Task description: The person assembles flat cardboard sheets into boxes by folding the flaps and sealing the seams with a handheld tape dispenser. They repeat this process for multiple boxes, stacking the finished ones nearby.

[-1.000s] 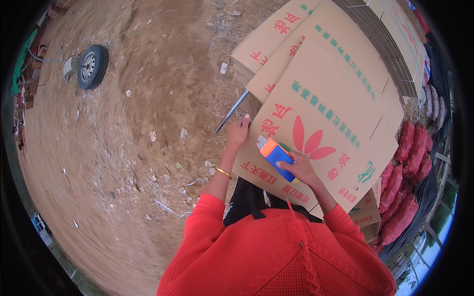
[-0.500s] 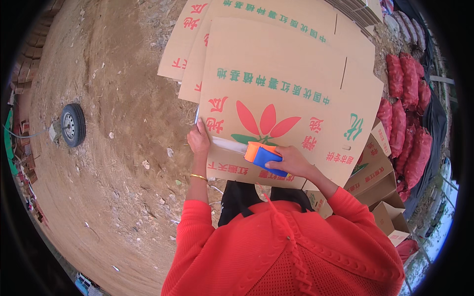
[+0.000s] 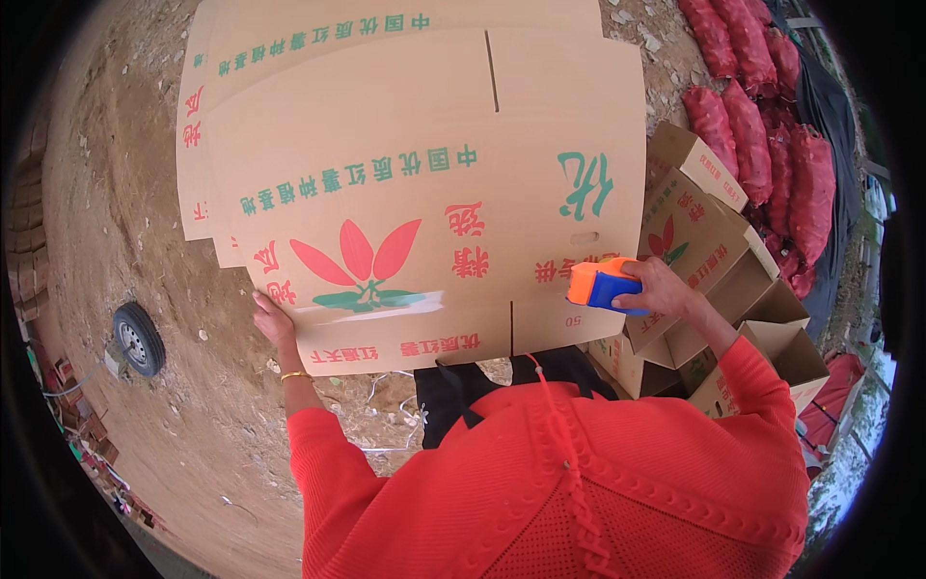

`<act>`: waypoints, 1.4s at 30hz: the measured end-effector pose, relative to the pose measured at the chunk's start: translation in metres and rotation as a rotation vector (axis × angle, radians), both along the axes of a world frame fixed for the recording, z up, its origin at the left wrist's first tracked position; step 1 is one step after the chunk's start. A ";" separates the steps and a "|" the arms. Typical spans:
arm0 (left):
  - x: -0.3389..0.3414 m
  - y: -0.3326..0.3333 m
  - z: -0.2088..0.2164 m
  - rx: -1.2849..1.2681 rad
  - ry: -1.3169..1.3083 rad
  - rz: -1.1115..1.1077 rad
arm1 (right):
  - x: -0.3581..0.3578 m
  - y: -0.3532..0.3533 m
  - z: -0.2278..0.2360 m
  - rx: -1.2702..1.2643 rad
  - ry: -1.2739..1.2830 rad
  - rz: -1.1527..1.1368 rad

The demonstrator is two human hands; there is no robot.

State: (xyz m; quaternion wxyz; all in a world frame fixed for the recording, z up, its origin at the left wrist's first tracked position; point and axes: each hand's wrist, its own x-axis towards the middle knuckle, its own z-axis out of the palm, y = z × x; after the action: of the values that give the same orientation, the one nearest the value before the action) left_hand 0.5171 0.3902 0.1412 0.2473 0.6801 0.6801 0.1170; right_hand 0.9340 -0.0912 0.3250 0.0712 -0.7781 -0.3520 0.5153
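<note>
A flattened cardboard box [image 3: 367, 212] with red and green print lies on top of others in front of me. My left hand [image 3: 274, 323] is closed on its left edge, near the lower corner. A strip of clear tape [image 3: 415, 305] is stuck across the printed leaves and runs toward that edge; its right end is apart from the dispenser. My right hand [image 3: 666, 288] is wrapped round a blue and orange tape dispenser [image 3: 610, 288], held over the lower right part of the cardboard.
Open cardboard boxes [image 3: 709, 241] stand at my right. Beyond them are red mesh sacks [image 3: 812, 193], full, beside a dark sheet [image 3: 831, 145]. A wheel with a tyre [image 3: 139, 339] is on the dirt ground [image 3: 193, 434] at left. White strings [image 3: 386, 391] lie near my legs.
The dispenser has moved right across the cardboard, and the tape strip is now separate from it. My left hand still grips the left edge. The whole view has shifted to the right.
</note>
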 end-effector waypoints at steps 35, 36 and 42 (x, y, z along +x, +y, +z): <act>0.016 -0.017 0.010 0.174 0.295 0.084 | 0.072 -0.148 -0.112 -0.080 0.126 -0.223; 0.007 -0.018 0.003 0.215 0.251 0.069 | 0.070 -0.141 -0.114 -0.069 0.127 -0.206; 0.063 -0.082 0.000 0.315 0.259 -0.114 | 0.066 -0.141 -0.115 -0.034 0.079 -0.216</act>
State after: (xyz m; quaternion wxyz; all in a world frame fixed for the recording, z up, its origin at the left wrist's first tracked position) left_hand 0.5801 0.3081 0.1412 0.0547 0.7571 0.6400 0.1190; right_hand 0.9997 -0.2324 0.2105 0.1270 -0.7916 -0.2545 0.5408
